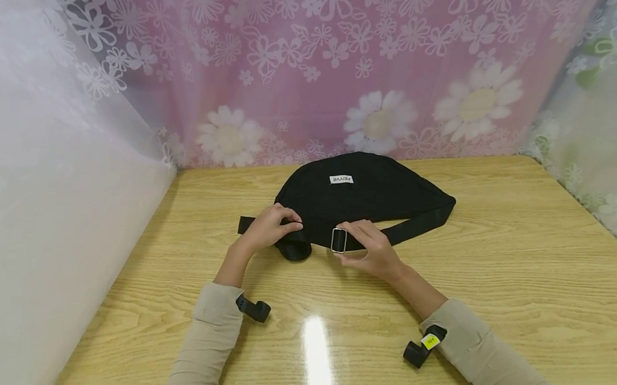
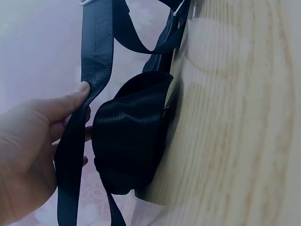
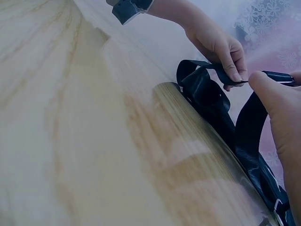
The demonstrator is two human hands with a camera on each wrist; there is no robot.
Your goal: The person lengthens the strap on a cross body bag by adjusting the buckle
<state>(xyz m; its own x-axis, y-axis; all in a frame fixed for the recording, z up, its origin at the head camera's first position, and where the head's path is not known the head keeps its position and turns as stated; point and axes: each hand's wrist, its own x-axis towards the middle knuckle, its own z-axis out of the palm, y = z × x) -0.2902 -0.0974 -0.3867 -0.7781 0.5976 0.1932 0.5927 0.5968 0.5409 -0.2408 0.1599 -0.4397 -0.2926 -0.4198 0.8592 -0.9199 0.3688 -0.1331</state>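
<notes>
Black bag (image 1: 361, 195) lies on table (image 1: 378, 322), white label (image 1: 341, 179) on it. Your left hand (image 1: 269, 227) at bag's left end: fingers pinch black strap (image 2: 97, 52). Your right hand (image 1: 373, 254) before bag's middle, on your side: fingers pinch metal buckle (image 1: 332, 241) threaded on strap.

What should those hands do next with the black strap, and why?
Maybe the left hand should gently pull the strap away from the silver buckle: it pinches the strap, which bends at the thumb rather than running taut, while the right hand grips the buckle.
</notes>
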